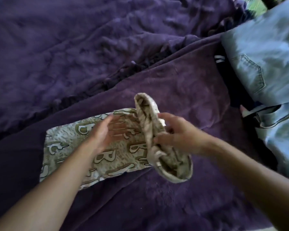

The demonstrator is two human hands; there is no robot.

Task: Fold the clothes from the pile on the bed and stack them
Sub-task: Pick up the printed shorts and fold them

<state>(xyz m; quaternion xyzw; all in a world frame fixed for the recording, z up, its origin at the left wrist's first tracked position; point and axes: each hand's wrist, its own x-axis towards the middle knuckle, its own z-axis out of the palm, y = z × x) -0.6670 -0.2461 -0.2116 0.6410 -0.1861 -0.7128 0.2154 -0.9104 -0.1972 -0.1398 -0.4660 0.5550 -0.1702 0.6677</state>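
Observation:
A beige and olive patterned garment (70, 144) lies flattened on the purple bed cover (182, 87). Its right end is lifted and curls upward. My right hand (175, 132) grips that raised end, with a drawstring hanging below the fingers. My left hand (105, 130) hovers over the flat middle of the garment with its fingers straight and blurred by motion. At the right edge lies a pile of light blue denim (264, 64) over a dark item with white stripes (221, 60).
A crumpled purple blanket (73, 47) covers the far half of the bed. A window with green outside shows at the top right corner (255, 4). Smooth purple cover lies in front of the garment, near me.

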